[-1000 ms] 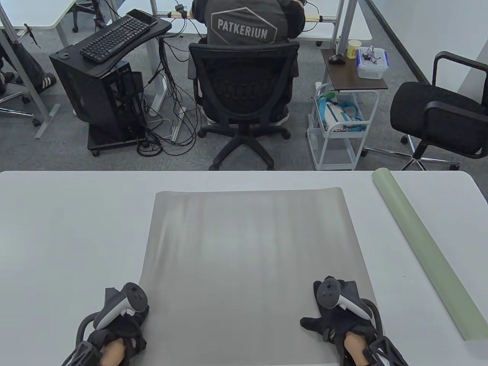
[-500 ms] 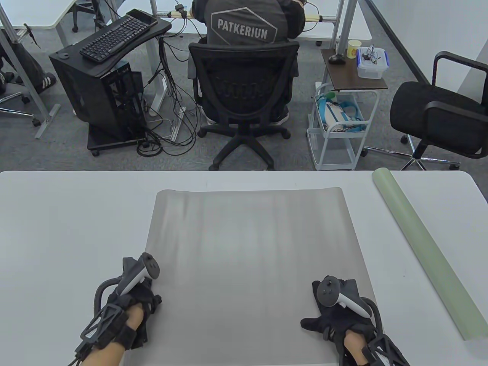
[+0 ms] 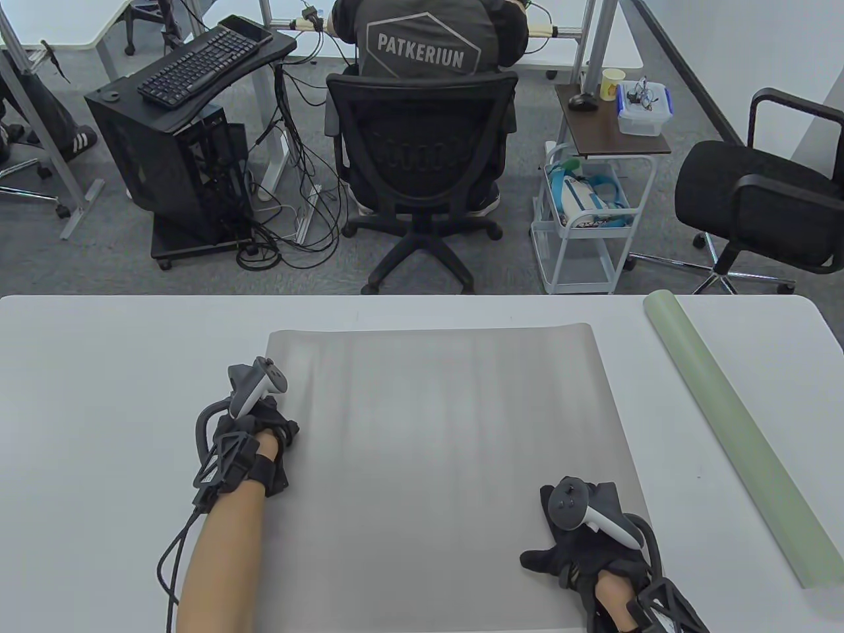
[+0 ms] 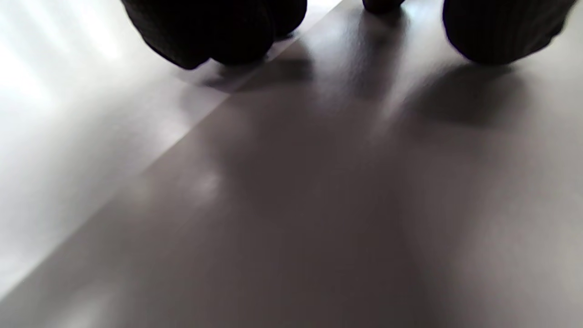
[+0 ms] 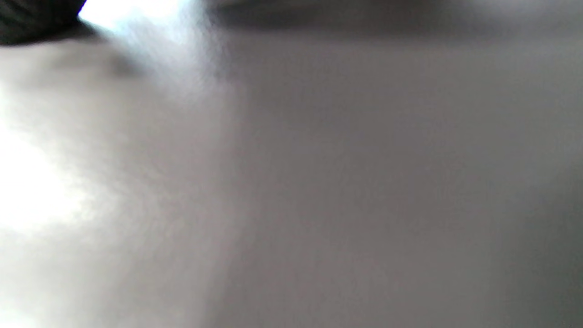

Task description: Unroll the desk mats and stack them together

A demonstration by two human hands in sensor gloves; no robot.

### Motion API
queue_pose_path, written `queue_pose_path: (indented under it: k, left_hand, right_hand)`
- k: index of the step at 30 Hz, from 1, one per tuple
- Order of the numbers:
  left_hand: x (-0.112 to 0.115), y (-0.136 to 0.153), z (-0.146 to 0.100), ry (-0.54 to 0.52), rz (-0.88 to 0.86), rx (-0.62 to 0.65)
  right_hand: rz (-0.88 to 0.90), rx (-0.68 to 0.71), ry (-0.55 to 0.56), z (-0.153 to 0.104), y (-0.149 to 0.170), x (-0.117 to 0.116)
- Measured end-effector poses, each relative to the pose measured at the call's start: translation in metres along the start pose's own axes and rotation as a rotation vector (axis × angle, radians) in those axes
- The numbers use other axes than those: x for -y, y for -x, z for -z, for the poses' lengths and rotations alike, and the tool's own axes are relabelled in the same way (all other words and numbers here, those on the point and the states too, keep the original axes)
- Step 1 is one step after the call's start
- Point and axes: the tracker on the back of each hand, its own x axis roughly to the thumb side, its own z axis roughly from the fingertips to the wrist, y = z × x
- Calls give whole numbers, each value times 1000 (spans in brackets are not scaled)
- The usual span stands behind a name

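Grey mat unrolled flat mid-table, green roll not yet opened.
Right hand rests flat on the mat's near right corner — likely pinning it against curl-back; left hand lies over the mat's left edge, fingers down at the border, gripping nothing as far as I can tell. Bare table left of the mat; green roll lies diagonally, well apart on the right — room to unroll.

You were in an office: keyboard, PC tower, swivel chairs, carpet floor.
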Motion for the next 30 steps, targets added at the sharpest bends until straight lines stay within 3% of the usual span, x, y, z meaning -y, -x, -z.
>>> queue_pose_path:
  k: [4, 6, 11, 12, 14, 19, 23, 26, 30]
  left_hand:
    - [1, -7, -5, -105, 50, -9]
    - [-4, -14, -19, -117, 150, -11]
    - [-10, -24, -100, -241, -77, 330]
    - [-8, -22, -120, -263, -142, 396]
    - [-1, -17, -158, -295, -277, 519]
    - [36, -3, -208, -321, -430, 663]
    - [65, -1, -213, -293, -401, 692]
    - [69, -3, -212, -283, -388, 699]
    - [73, -8, -214, -321, -335, 703]
  right_hand:
    - [16, 13, -17, 1, 2, -1]
    - [31, 17, -21, 1, 2, -2]
    - [76, 38, -63, 0, 5, 3]
    - [103, 45, -41, -1, 5, 9]
    - [194, 23, 108, -4, 14, 25]
    - [176, -113, 309, -13, 54, 68]
    - [194, -275, 409, -19, 97, 95]
    - [168, -403, 456, -20, 129, 108]
    - [121, -538, 423, -16, 168, 116]
